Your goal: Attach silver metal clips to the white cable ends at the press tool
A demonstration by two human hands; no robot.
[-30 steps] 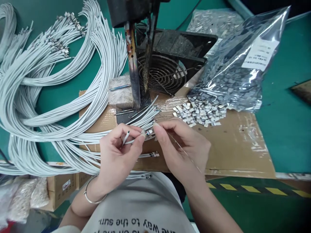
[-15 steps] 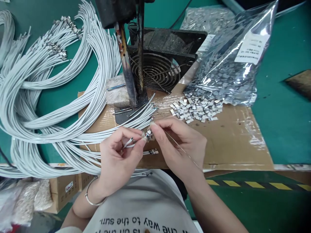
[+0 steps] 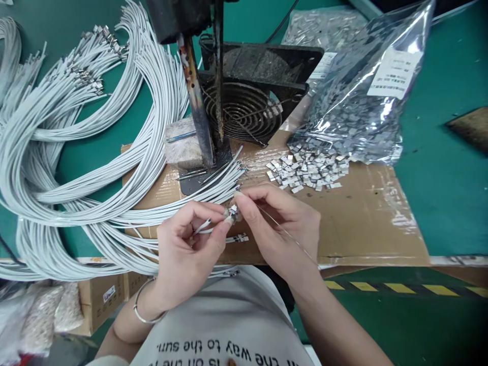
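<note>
Over brown cardboard (image 3: 366,223): left grip (image 3: 190,254) pinching smooth white cable (image 3: 202,226), right grip (image 3: 276,241) thin wire (image 3: 282,229).

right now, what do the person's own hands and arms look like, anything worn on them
The left hand and right hand are ungloved, and the forearms are bare. A thin silver-coloured bracelet circles the left wrist; no band shows on the right one. The shirt is pale grey with dark lettering.

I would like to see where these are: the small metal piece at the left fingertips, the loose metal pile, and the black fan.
Small metal piece (image 3: 233,209): head view, on its bright visible part.
Loose metal pile (image 3: 308,170): head view, near its middle.
Black fan (image 3: 244,111): head view, on its round grille.
</note>
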